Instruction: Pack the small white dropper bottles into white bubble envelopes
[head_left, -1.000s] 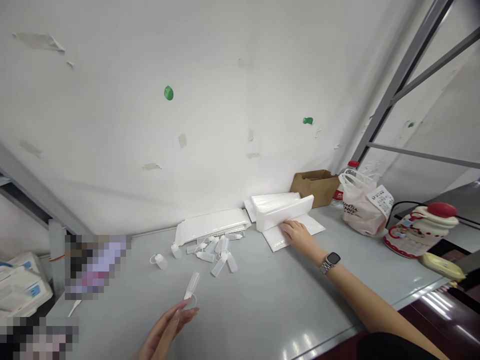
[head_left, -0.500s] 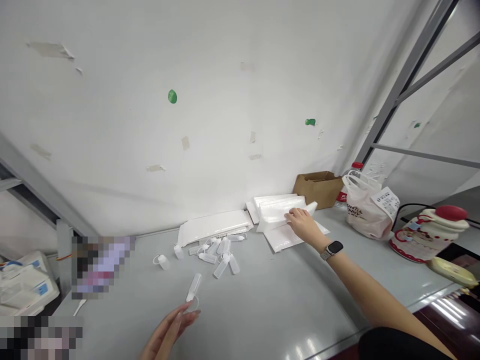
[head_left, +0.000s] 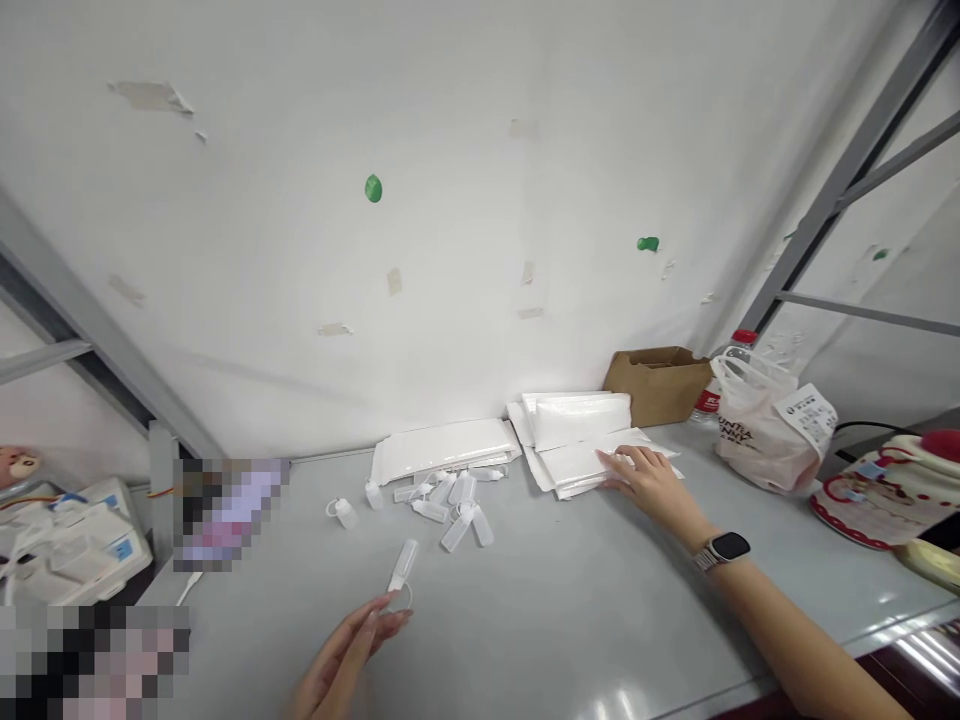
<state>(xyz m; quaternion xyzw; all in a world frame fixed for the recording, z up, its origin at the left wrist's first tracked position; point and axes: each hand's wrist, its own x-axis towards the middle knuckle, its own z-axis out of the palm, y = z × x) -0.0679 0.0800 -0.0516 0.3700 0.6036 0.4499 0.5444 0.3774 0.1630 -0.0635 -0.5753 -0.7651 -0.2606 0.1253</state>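
In the lower left of the head view my left hand (head_left: 356, 645) is closed, its fingertips pinching the cap end of a small translucent squeeze bottle (head_left: 405, 565). The bottle points up and away, with its thin loop hanging beside the fingers. On the right, my right hand (head_left: 649, 485) lies over a white padded envelope (head_left: 581, 462), thumb and fingers at its right part. That envelope rests flat on others, in front of a puffy white envelope (head_left: 583, 420). Several more squeeze bottles (head_left: 457, 520) lie between my hands, near a flat stack of white envelopes (head_left: 446, 447).
A brown cardboard box (head_left: 660, 390) stands against the wall. Right of it are a red-capped bottle (head_left: 742, 338), a plastic bag (head_left: 765, 440) and a decorated white jar (head_left: 892, 495). Two small bottles (head_left: 345, 513) stand left of the pile. White equipment (head_left: 82, 545) sits far left.
My right hand has come down and toward me, and the envelope it held raised now lies flat on the others. My left hand still holds the squeeze bottle. The view has shifted slightly left.
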